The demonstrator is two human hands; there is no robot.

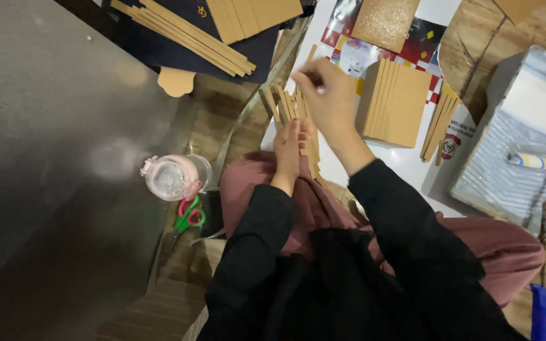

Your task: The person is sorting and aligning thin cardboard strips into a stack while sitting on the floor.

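My left hand (289,151) rests flat on a fanned row of narrow brown cardboard strips (280,104) lying over my knee, fingers pressing them down. My right hand (327,95) is raised just above those strips with thumb and fingers pinched together; a small pale tip shows between them, but what it is cannot be told. A neat stack of brown cardboard sheets (396,104) lies just right of my right hand on a white sheet (406,164).
A pink-lidded clear jar (173,178) and pink-and-green scissors (189,218) sit at the left. More cardboard strips (188,35) lie on dark paper at the top. A paint tray (516,164) with a small roller (533,161) is at the right.
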